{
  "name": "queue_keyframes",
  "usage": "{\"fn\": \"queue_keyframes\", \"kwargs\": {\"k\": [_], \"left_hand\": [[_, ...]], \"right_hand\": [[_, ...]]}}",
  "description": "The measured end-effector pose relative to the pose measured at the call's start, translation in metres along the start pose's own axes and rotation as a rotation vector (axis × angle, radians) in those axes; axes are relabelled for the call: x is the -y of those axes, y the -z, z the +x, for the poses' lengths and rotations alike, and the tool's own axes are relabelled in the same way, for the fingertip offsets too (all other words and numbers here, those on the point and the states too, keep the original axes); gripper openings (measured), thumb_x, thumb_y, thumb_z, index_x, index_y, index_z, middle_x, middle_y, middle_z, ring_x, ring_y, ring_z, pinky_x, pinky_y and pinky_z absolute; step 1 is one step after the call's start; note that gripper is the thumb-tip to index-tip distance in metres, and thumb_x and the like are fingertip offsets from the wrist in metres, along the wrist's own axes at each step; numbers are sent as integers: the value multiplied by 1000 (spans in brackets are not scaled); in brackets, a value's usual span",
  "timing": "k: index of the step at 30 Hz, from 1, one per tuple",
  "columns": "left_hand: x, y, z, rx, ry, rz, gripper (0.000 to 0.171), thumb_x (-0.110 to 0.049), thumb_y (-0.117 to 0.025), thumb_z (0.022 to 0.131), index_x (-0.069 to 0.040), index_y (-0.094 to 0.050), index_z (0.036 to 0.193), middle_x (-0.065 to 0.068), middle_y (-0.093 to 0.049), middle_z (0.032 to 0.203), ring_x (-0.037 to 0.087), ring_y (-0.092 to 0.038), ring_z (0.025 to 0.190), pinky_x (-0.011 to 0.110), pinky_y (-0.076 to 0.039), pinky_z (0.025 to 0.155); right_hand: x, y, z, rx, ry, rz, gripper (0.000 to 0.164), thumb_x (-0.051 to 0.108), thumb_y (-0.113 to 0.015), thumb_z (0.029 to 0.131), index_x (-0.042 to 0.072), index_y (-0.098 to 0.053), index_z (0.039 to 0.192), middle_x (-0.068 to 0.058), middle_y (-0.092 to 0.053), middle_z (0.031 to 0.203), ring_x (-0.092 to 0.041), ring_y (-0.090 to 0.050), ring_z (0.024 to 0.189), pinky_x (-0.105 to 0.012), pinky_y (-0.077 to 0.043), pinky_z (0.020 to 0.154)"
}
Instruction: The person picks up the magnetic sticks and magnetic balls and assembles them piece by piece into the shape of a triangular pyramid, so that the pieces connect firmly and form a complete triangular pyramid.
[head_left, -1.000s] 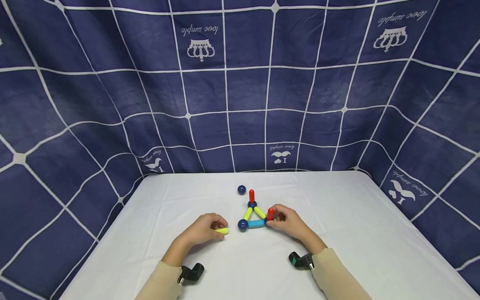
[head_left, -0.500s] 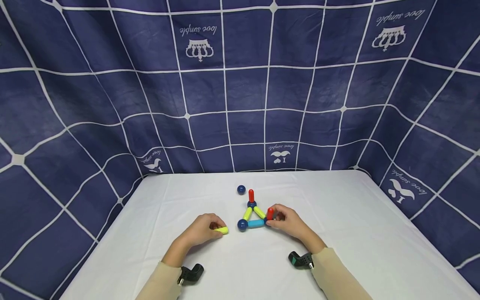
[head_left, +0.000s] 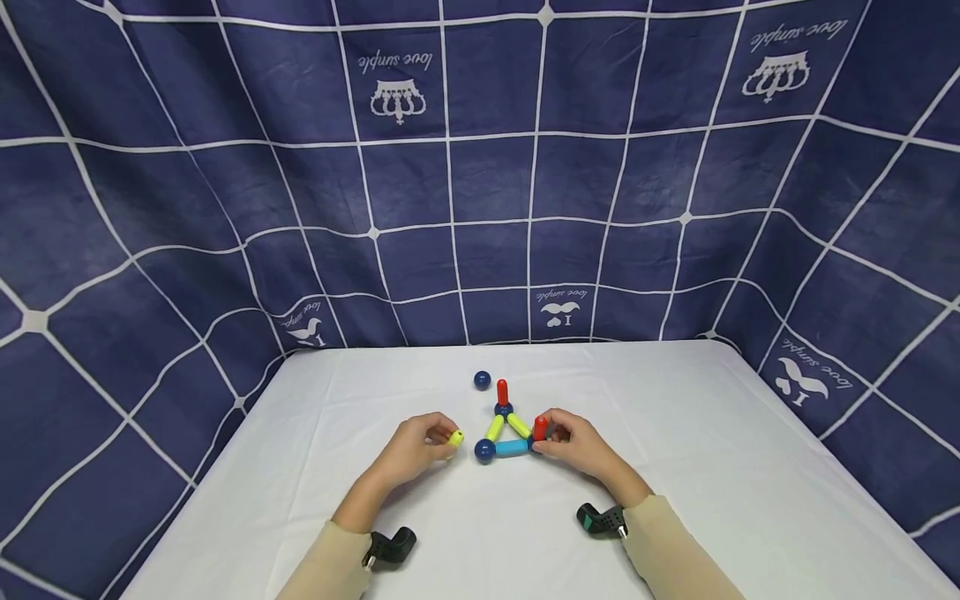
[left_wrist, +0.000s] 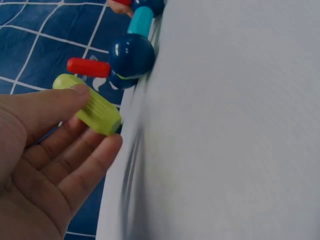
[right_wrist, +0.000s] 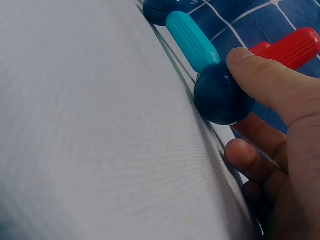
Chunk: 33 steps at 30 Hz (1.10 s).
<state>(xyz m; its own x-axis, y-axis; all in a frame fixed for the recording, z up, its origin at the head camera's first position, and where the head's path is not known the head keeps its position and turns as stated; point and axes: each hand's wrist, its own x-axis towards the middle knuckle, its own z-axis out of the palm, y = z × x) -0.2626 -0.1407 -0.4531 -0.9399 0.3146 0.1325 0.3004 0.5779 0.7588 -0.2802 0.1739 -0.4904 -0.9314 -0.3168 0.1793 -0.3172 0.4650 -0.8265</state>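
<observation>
Between thumb and fingertips, my left hand [head_left: 415,447] pinches a yellow-green building rod [left_wrist: 95,107], lifted with one end tipped upward. It is just left of a triangle made of rods and dark blue balls. The near-left corner ball [head_left: 485,451] has no rod on top. A light blue rod [head_left: 513,447] joins it to the right corner ball [right_wrist: 222,95], which my right hand [head_left: 581,447] holds with thumb and fingers. A red rod [right_wrist: 297,47] stands up from that ball. Another red rod [head_left: 502,392] stands on the far ball [head_left: 503,410]. Two yellow-green rods [head_left: 495,428] form the other sides.
Behind the triangle lies a loose dark blue ball [head_left: 482,380]. White cloth covers the table [head_left: 660,400], and a blue checked curtain [head_left: 487,183] surrounds its back and sides. Each wrist wears a black camera [head_left: 392,547].
My left hand has risen slightly toward the triangle, turning the yellow-green rod from lying flat to tilted upward. The right hand stays on the corner ball.
</observation>
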Motion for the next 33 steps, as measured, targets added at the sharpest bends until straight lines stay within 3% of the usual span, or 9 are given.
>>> {"fn": "queue_keyframes", "kwargs": {"k": [6,15,33], "left_hand": [[-14,-5,7,-61,-39,-120,23,-5,-78,83,-9,-68,103,3,-72,99,16,-69,93,24,-56,78],[-25,-17,19,-69,-36,-263,24,-2,-78,82,-2,-67,104,11,-72,100,19,-71,92,22,-57,75],[-19,-27,17,-21,-19,-262,25,-7,-77,85,-6,-66,107,7,-71,100,15,-67,92,22,-55,77]], "right_hand": [[0,1,-1,-3,9,0,23,23,-82,83,19,-67,100,-1,-55,81,-14,-49,73,-21,-39,63],[-1,1,-1,-6,31,-9,25,24,-82,83,20,-67,102,0,-54,80,-12,-49,72,-21,-39,63],[2,1,-1,7,26,-6,25,24,-81,84,20,-67,103,0,-56,82,-12,-50,73,-21,-41,64]]}}
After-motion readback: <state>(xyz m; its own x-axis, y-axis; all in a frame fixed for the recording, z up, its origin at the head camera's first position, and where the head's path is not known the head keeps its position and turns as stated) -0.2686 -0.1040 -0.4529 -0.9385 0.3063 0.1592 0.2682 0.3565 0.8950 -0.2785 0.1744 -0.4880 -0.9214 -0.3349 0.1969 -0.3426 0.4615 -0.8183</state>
